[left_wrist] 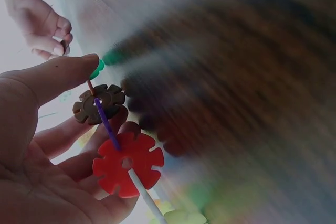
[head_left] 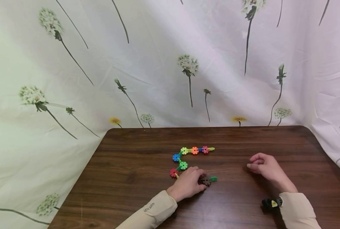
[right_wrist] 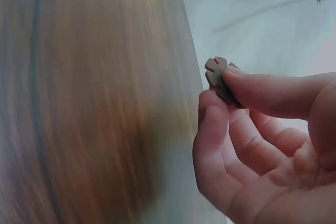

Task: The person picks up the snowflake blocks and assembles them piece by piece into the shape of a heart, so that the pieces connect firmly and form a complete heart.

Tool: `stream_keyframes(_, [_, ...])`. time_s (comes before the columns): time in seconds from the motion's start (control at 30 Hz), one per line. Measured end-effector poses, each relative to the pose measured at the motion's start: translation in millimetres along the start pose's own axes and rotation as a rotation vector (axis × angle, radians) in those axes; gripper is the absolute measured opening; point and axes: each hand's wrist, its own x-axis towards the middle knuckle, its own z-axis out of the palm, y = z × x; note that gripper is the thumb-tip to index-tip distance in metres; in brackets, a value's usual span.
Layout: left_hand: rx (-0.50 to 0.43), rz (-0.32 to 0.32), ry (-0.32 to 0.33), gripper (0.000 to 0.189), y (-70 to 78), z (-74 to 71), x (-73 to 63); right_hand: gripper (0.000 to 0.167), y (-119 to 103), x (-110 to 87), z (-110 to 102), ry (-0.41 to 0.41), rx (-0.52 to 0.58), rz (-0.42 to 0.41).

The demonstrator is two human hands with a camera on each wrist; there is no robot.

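A chain of colourful notched interlocking discs (head_left: 194,150) curves over the wooden table. My left hand (head_left: 187,183) is at its near end, holding the chain between thumb and fingers beside a brown disc (left_wrist: 109,100). In the left wrist view a purple disc, edge-on, joins that brown disc to a red disc (left_wrist: 128,165). A green disc (head_left: 213,179) forms the chain's near tip, right by my left thumb. Off to the right, my right hand (head_left: 268,170) pinches a loose brown disc (right_wrist: 215,72) between thumb and index finger, its other fingers curled beneath.
The dark wooden table (head_left: 124,178) ends at a back edge against a white dandelion-print cloth (head_left: 158,63). A black strap device (head_left: 270,203) sits at my right wrist. The chain's far row, ending in a yellow disc (head_left: 211,149), lies beyond my left hand.
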Motion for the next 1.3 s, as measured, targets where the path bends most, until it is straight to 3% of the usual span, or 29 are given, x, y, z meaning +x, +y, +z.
stream_keyframes(0.6, [0.015, 0.0, 0.005, 0.035, 1.5, 2.3, 2.1, 0.029, -25.1, -4.7, 58.2, -0.217, 0.191, -0.019])
stream_keyframes(0.93, [0.034, 0.005, 0.01, 0.035, 0.5, 2.3, 3.3, 0.023, -26.9, -4.6, 75.8, -0.226, 0.273, 0.03])
stream_keyframes(1.3, [0.036, 0.002, -0.002, 0.036, -0.2, 2.3, 3.6, 0.025, -26.4, -4.2, 81.3, -0.236, 0.297, 0.068])
